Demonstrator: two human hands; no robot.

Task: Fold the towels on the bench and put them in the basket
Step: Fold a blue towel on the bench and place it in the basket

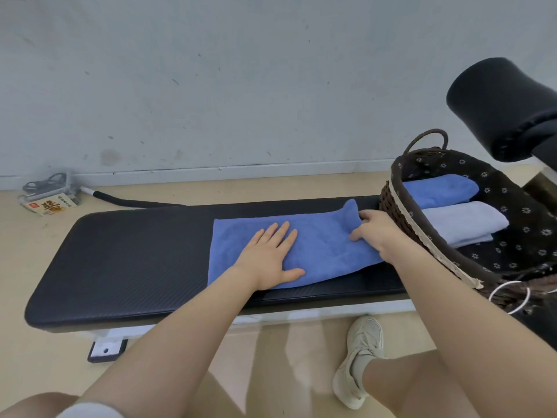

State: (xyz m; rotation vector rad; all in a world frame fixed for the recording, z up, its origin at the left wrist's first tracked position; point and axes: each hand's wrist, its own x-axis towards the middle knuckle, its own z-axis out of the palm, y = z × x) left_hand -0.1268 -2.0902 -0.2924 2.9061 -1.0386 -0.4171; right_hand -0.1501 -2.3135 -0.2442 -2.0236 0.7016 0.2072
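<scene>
Blue towel (316, 245) lies flat on the bench (135, 260), toward its right end, far right corner touching the wicker basket (401, 215). Left hand (268, 257) is pressed palm down on the towel's left half, fingers straight and spread, gripping nothing. Right hand (373, 233) has the right edge pinched, thumb on top, fingers curled under the raised corner

Basket sits on the bench's right end, already holding a folded blue towel (443, 188) and a folded pale lilac towel (464, 221) side by side

Handling, my read: terry cloth, light, floppy, no stiffness, will sag and crease if lifted by one point. Grippy on the ribbed pad, so it shouldn't slide. Best taken at the two right corners and carried over to the left edge while the flat hand anchors it

Hard to tell: right fingertips are hidden under the cloth. Basket's near right side is cut off by the frame edge, as is the black padded roller (497, 107) above it. Can't see whether the towel is single layer or already doubled
</scene>
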